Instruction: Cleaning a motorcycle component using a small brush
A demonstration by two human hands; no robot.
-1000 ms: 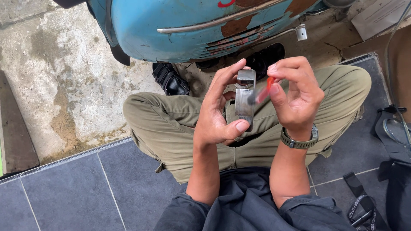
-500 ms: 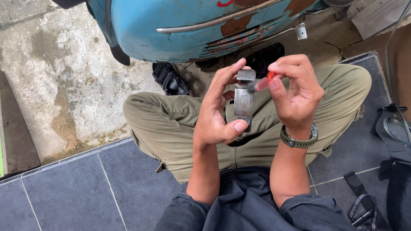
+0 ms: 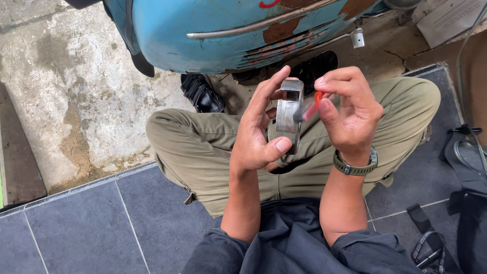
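Observation:
My left hand [image 3: 256,134] grips a grey metal bracket-like part [image 3: 288,112], held upright between thumb and fingers above my lap. My right hand [image 3: 350,114] pinches a small tool with a red, translucent handle [image 3: 313,104], blurred by motion; its dark tip touches the right side of the metal part. A green watch [image 3: 355,165] sits on my right wrist. I sit cross-legged in olive trousers [image 3: 203,152].
A rusty blue scooter body [image 3: 228,30] with a chrome trim stands just ahead of my knees. Black shoes [image 3: 203,94] lie under it. Dark bag straps [image 3: 464,167] lie at the right on grey floor tiles [image 3: 101,223]; bare concrete [image 3: 76,91] spreads left.
The red-handled tool has swung between tilts against the metal part, its tip moving along the part's right side. My left hand has turned the part slightly.

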